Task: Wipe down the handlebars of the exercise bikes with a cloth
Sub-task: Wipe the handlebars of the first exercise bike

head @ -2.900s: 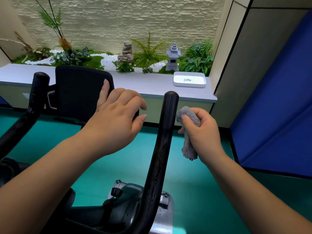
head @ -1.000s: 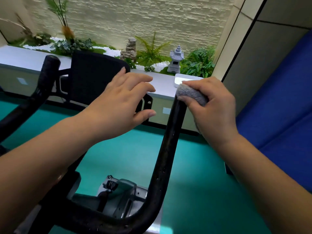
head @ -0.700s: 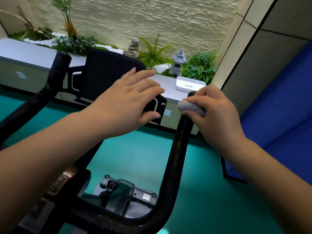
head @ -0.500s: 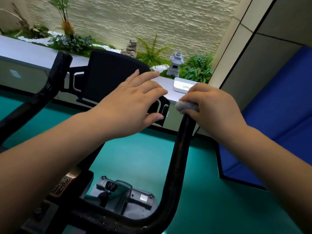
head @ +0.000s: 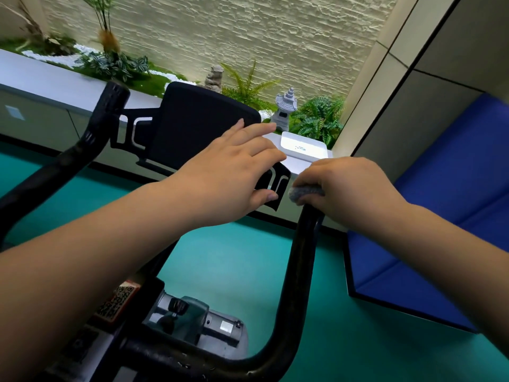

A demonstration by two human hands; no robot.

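Teal flooring (head: 248, 260) spreads beneath a black exercise bike. Closed around a small grey cloth (head: 304, 193), the right hand (head: 349, 191) presses it onto the top end of the bike's right black tubular handlebar (head: 300, 260). Just beside it, the left hand (head: 231, 175) lies flat, fingers loosely spread and holding nothing, on the black console panel (head: 198, 119). Well apart to the left rises the other black handlebar (head: 91, 136). Behind, a white rectangular tray (head: 303, 146) sits on a grey ledge (head: 55, 89).
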